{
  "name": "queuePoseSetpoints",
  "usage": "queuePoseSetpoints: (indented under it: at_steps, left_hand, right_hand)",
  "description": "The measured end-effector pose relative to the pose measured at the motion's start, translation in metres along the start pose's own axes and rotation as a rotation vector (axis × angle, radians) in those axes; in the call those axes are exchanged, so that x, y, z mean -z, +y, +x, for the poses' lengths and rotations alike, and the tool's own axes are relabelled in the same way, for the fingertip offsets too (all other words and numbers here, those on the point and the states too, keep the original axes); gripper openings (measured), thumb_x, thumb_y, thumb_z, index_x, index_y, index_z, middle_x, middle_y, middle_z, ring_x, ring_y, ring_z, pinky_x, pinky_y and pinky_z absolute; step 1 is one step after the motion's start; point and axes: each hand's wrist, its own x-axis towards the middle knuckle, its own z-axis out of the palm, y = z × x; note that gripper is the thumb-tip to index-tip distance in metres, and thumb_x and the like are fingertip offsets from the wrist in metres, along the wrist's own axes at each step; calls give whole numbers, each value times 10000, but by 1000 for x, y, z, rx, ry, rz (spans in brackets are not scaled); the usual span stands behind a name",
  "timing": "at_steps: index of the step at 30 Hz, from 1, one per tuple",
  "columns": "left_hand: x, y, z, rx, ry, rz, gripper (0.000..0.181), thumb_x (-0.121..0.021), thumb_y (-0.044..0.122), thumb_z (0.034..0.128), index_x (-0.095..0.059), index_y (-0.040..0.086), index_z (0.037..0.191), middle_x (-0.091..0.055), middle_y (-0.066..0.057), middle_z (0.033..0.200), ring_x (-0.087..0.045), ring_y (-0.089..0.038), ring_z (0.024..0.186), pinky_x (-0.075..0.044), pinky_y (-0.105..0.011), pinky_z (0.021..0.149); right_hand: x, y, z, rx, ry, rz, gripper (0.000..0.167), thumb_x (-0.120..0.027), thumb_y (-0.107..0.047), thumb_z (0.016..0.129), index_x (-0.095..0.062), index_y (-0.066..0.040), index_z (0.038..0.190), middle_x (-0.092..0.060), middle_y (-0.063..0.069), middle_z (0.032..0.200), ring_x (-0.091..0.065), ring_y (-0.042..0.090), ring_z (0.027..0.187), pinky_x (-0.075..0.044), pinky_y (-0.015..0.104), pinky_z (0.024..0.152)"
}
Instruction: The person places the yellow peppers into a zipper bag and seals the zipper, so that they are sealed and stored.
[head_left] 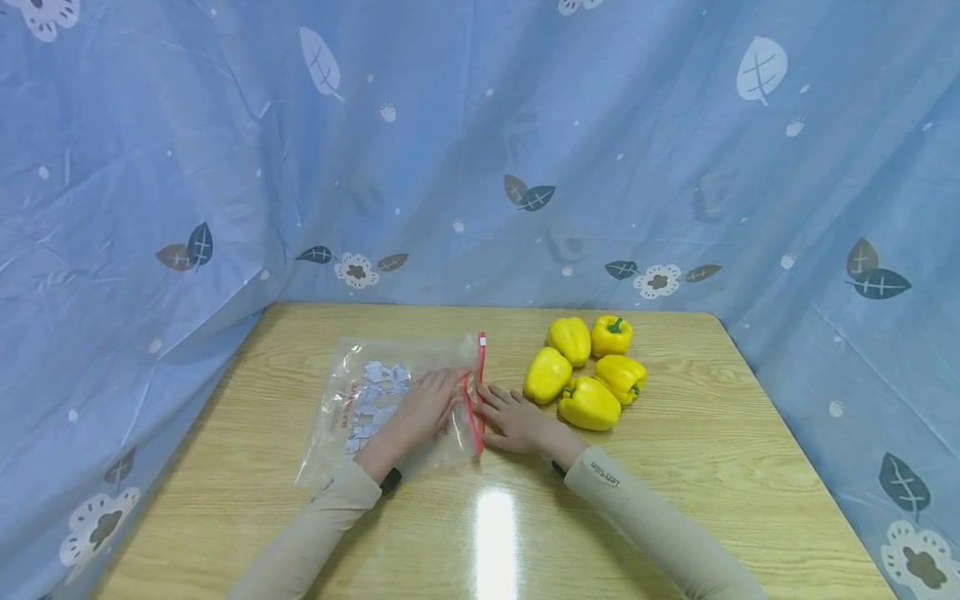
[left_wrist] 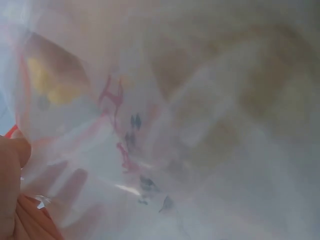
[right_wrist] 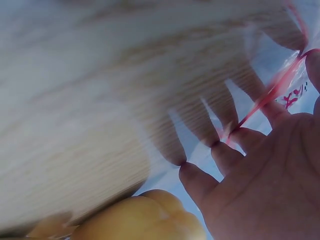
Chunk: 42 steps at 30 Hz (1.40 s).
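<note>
A clear zip bag (head_left: 369,357) with blue and red print lies flat on the table, its red-edged mouth facing right. At that mouth, my left hand (head_left: 426,408) pinches the upper red edge and lifts it away from the lower one. My right hand (head_left: 521,425) rests with spread fingers at the lower red edge; in the right wrist view its fingertips (right_wrist: 192,175) touch the tabletop. The left wrist view looks through blurred plastic, with left fingers (left_wrist: 15,150) at the red edge. Several yellow bell peppers (head_left: 588,403) sit just beyond the right hand.
The wooden table (head_left: 675,500) carries the bag at left and the peppers at right of centre. A blue patterned curtain (head_left: 465,150) hangs behind it and along both sides. Light glares off the near tabletop.
</note>
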Motion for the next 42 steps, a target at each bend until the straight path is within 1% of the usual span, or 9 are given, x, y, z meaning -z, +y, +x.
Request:
queuePoseSetpoints:
  at_steps: [2, 9, 11, 16, 24, 31, 33, 38, 42]
  left_hand:
    - [0, 1, 0, 5, 0, -6, 465, -417, 247, 991, -315, 107, 1423, -490, -81, 1291, -462, -250, 1192, -358, -405, 1023]
    - [2, 2, 1, 16, 3, -129, 460, -400, 231, 994, -297, 122, 1429, -471, -77, 1248, -440, -223, 1109, -373, -400, 980]
    - [3, 2, 2, 22, -13, -130, 463, -391, 252, 997, -281, 142, 1433, -457, -73, 1255, -423, -214, 1100, -370, -402, 967]
    - [3, 0, 4, 26, -42, -95, 491, -409, 295, 989, -256, 161, 1435, -421, -91, 1289, -390, -232, 1119, -345, -425, 961]
    - [-1, -5, 7, 3, -22, -67, 541, -454, 362, 965, -280, 138, 1427, -426, -99, 1267, -382, -243, 1117, -329, -445, 963]
    - [-6, -9, 10, -6, -23, -47, 688, -500, 571, 875, -280, 208, 1416, -418, -45, 1228, -363, -197, 1046, -316, -408, 915]
    - [-6, -8, 10, -8, -20, -46, 682, -514, 558, 873, -294, 197, 1408, -415, -48, 1231, -366, -199, 1052, -321, -411, 917]
    - [-5, -4, 9, 3, -17, -45, 550, -533, 449, 903, -402, 130, 1331, -423, -93, 1245, -378, -246, 1098, -330, -452, 958]
    - [-3, 1, 7, 11, -7, 24, 459, -515, 407, 924, -453, 117, 1275, -446, -93, 1250, -393, -257, 1126, -343, -459, 981]
  right_hand:
    - [0, 0, 0, -9, -4, -2, 634, -375, -491, 961, -226, -158, 1480, -77, 78, 1557, -82, 279, 1424, -172, 533, 1099]
    - [0, 1, 0, -24, 7, -13, 634, -359, -496, 964, -216, -162, 1483, -58, 71, 1560, -86, 279, 1424, -184, 544, 1089]
    - [0, 1, 0, -23, 10, -16, 643, -358, -503, 961, -207, -160, 1485, -58, 69, 1560, -88, 277, 1424, -186, 542, 1090]
    - [0, 2, 1, -18, 13, -20, 660, -380, -494, 957, -205, -138, 1483, -67, 86, 1559, -96, 289, 1422, -191, 541, 1088]
    - [-3, 4, 3, -32, 0, -11, 674, -357, -525, 953, -174, -162, 1490, -10, 53, 1563, -66, 273, 1427, -173, 532, 1098]
    - [2, 1, 1, -29, -13, 33, 672, -407, -484, 952, -210, -118, 1479, -48, 84, 1560, -69, 295, 1424, -158, 549, 1095]
    - [2, 0, 0, -30, -18, 30, 666, -407, -483, 952, -214, -123, 1479, -52, 88, 1559, -68, 295, 1424, -157, 546, 1097]
    - [1, -2, 0, -27, -22, -11, 671, -386, -499, 953, -203, -129, 1482, -63, 88, 1557, -77, 290, 1423, -165, 523, 1103]
    - [2, -4, -1, -23, -14, -13, 675, -393, -493, 953, -215, -105, 1477, -80, 92, 1555, -93, 293, 1421, -177, 529, 1098]
